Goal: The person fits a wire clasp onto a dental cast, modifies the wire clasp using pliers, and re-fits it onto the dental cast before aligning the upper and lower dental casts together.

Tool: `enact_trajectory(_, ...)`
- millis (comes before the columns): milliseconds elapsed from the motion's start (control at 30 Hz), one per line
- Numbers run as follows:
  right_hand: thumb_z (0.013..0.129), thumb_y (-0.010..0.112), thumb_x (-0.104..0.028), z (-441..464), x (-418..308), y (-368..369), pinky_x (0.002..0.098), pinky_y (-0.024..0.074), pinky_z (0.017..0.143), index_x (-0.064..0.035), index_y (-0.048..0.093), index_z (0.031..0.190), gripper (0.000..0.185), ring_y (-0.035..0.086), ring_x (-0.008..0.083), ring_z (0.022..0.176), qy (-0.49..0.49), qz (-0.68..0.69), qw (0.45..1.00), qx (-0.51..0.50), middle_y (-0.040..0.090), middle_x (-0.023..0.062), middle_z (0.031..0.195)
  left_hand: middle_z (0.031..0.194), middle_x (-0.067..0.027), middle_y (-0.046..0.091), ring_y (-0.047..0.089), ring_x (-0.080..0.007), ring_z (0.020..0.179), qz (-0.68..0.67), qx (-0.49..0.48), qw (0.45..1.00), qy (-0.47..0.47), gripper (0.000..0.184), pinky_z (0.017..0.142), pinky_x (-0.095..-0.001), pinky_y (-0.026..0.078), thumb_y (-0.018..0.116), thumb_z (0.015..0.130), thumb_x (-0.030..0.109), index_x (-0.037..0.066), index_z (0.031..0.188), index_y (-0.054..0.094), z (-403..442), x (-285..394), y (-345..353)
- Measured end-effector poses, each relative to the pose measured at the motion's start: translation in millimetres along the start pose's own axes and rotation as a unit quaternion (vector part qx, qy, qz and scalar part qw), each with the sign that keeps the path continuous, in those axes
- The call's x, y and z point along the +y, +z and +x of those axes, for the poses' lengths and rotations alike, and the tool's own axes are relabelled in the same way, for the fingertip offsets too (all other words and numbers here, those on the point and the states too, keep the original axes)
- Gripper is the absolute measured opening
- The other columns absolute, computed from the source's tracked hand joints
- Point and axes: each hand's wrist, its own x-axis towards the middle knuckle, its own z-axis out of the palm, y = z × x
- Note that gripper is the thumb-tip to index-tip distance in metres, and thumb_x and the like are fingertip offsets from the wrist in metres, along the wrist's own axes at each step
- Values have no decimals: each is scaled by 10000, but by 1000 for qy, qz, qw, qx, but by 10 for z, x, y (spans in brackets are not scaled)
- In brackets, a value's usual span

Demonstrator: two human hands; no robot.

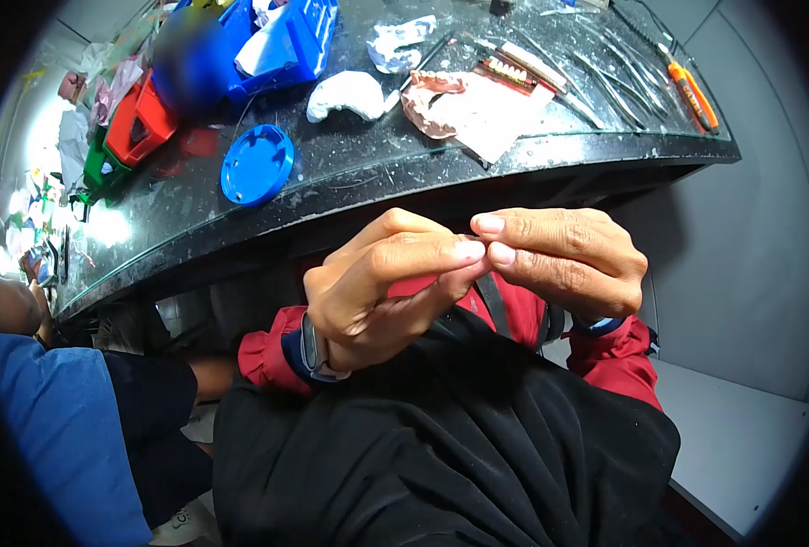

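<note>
Left grip (381,287) and right grip (573,260) pinched closed, fingertips meeting before the counter (359,155); anything held, we couldn't tell!

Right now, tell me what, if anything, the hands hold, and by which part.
Cannot be told: left hand and right hand come together at the fingertips, hiding anything pinched there.

Held at fingertips (469,250): too small or hidden to tell | pink mouth mold (416,108): bumpy, bent like a horseshoe, on the far side | white paper (509,123): flat, right of mold | blue lid (258,164): round, notched, well left of mold
</note>
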Motion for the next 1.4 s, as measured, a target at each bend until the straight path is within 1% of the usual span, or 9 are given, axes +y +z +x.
enact_trajectory(267,674,699,-20,-34,47,-23,341,577,726,53,681,887,226,683,289,861,25,-33,999,19,670,180,909,840,-134,701,655,-98,806,-59,-5,985,-161,307,734,-217,519,658,815,-41,-56,1105,560,72,92,10)
enact_trajectory(367,677,729,9,-110,62,8,324,575,695,33,686,875,204,691,266,805,53,-74,991,93,683,163,884,921,-148,677,643,-141,848,44,23,985,-166,416,769,-260,513,671,803,-4,-30,1179,496,173,-73,-58)
enact_trajectory(467,680,765,28,-170,139,33,334,570,703,39,660,914,257,696,272,795,52,-49,987,145,691,165,865,1204,-171,543,514,-227,1145,167,-8,968,-189,750,958,-386,428,787,727,135,42,1341,366,385,-383,-98)
enact_trajectory(567,695,774,19,-217,197,58,346,565,717,51,555,1052,420,696,276,824,43,-63,983,165,696,171,857,1177,-221,541,540,-338,1106,268,-76,950,-142,869,959,-417,420,830,655,262,42,1344,347,492,-589,-77)
enact_trajectory(667,714,770,-8,-274,183,36,342,556,746,26,422,1184,585,690,285,863,61,-109,981,151,695,174,868,1139,-231,558,551,-360,1071,312,-116,930,-155,885,920,-403,438,832,636,283,33,1336,353,528,-658,-56)
enact_trajectory(867,703,784,-59,-289,160,5,382,538,788,11,286,1273,760,681,328,862,98,-142,977,129,689,180,860,1059,-206,605,594,-334,1004,320,-124,928,-144,890,884,-386,454,844,613,263,10,1320,367,564,-794,-76)
enact_trajectory(1167,685,801,-34,-294,278,16,336,513,841,6,343,1277,750,669,263,948,125,-130,966,186,698,146,889,1063,-163,594,604,-270,1005,196,-94,954,-205,908,863,-365,490,846,597,144,53,1355,355,625,-626,-67)
enact_trajectory(1300,678,806,-31,-189,237,48,345,516,844,22,315,1305,798,668,267,942,165,-106,951,239,698,132,870,1184,-106,498,525,-201,1084,177,-54,971,-149,1023,841,-376,521,857,563,59,103,1415,293,517,-420,-23)
enact_trajectory(1400,666,815,-44,-74,155,42,383,501,879,35,214,1363,924,653,302,964,132,-123,956,232,693,138,875,1122,-105,471,503,-225,1091,89,-32,989,-115,1026,833,-367,548,834,549,-13,106,1419,302,387,-150,48)
